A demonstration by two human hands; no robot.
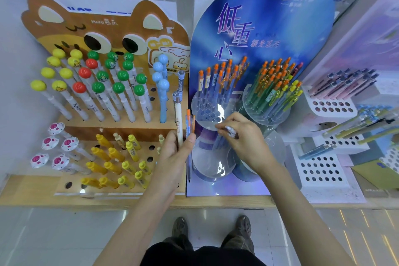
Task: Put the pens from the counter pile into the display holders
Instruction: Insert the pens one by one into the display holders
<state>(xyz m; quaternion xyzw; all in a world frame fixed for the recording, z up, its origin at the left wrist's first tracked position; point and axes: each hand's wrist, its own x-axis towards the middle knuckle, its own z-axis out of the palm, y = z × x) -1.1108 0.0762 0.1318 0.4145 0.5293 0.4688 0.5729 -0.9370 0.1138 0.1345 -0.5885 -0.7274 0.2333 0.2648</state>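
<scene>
My left hand grips a small bunch of pens upright between the two displays: a cream-barrelled pen and two blue pens with orange caps. My right hand pinches a blue pen with a pale decorated top, its tip angled down over the clear round holder of the blue display. That holder has several orange-capped blue pens standing in its back holes and open holes in front. A second clear holder to the right is packed with orange- and yellow-capped pens.
The brown cartoon-animal stand at left holds ball-topped pens and yellow pens. The tall blue backboard rises behind the clear holders. White perforated racks with pastel pens fill the right. The wooden shelf edge runs in front.
</scene>
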